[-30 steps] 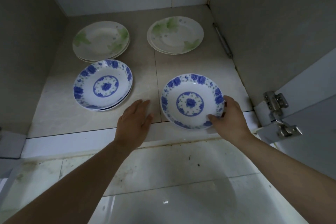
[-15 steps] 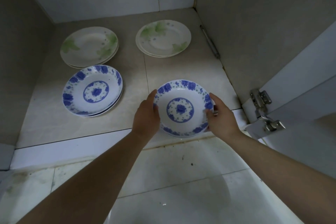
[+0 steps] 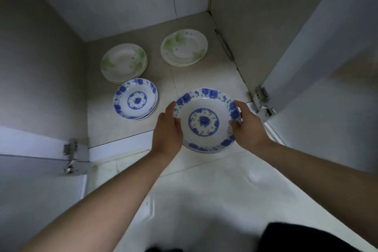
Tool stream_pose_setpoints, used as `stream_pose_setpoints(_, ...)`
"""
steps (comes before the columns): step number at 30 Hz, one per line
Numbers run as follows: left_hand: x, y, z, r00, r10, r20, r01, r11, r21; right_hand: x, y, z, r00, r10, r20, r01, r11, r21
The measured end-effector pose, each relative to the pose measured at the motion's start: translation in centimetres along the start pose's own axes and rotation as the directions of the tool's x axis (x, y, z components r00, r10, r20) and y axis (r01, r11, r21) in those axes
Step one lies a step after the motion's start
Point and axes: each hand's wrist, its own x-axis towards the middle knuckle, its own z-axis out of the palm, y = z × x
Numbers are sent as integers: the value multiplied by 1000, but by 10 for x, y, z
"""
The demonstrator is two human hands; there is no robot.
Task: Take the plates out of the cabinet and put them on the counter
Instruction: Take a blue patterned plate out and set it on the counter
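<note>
A small stack of blue-flowered plates (image 3: 204, 120) is lifted over the cabinet's front edge. My left hand (image 3: 168, 129) grips its left rim and my right hand (image 3: 248, 127) grips its right rim. Inside the cabinet (image 3: 194, 80), a second stack of blue-flowered plates (image 3: 135, 98) rests at the left front. Behind it lies a stack of green-leaf plates (image 3: 123, 62), and another green-leaf stack (image 3: 184, 47) sits at the back right.
The cabinet's right door (image 3: 319, 67) stands open beside my right hand, its hinge (image 3: 262, 100) close to the plate. The left door (image 3: 41, 170) is open too, with a hinge (image 3: 70, 155). Pale floor tiles (image 3: 204, 190) lie below the cabinet.
My left hand moved from the shelf onto the plate's left rim. Both hands lifted the blue plates off the shelf and drew them toward me, past the cabinet's edge.
</note>
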Motion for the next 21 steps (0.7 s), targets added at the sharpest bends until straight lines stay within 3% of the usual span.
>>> stream_pose_setpoints(4, -70, 78, -76, 996, -62, 71, 62, 998, 5, -88, -82, -68, 996, 72, -47, -70, 996, 47)
stream_pose_setpoints(10, -182, 234, -208, 975, -100, 198, 94, 995, 36, -225, -198, -177, 925, 347, -151, -336, 937, 93)
stream_pose_setpoints(16, -259, 370, -322, 946, 38, 321, -57, 997, 51, -354, -317, -275, 845, 454, -283, -411, 889, 200)
stream_pose_setpoints(21, -284, 450, -345, 857, 254, 448, -281, 960, -8, -424, -356, -338, 729, 531, -432, -432, 846, 312)
